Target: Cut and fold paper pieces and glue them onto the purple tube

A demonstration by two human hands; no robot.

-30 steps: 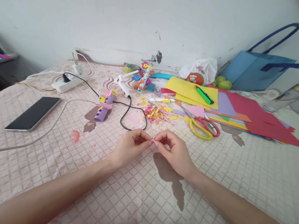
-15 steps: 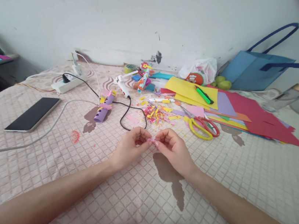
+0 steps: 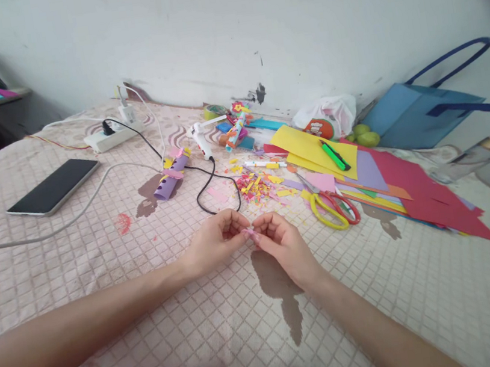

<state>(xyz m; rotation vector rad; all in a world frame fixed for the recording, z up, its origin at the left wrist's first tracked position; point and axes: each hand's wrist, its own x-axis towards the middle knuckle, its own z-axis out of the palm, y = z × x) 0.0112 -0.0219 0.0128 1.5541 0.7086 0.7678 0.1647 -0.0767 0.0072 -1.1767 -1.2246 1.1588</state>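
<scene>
Just left of the scissors (image 3: 331, 206), the left hand (image 3: 215, 245) and right hand (image 3: 283, 245) meet over the quilted bed (image 3: 100, 258). Fingers (image 3: 237, 224) of both are nearly closed, pinching a tiny pink paper piece (image 3: 248, 231), probably folded. It looks featherlight, limp and easily creased, so edges suit gripping.

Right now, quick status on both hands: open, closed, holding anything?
Left hand: closed, fingertips pinching one end of a small pink paper piece.
Right hand: closed, pinching the other end of the same piece.
</scene>
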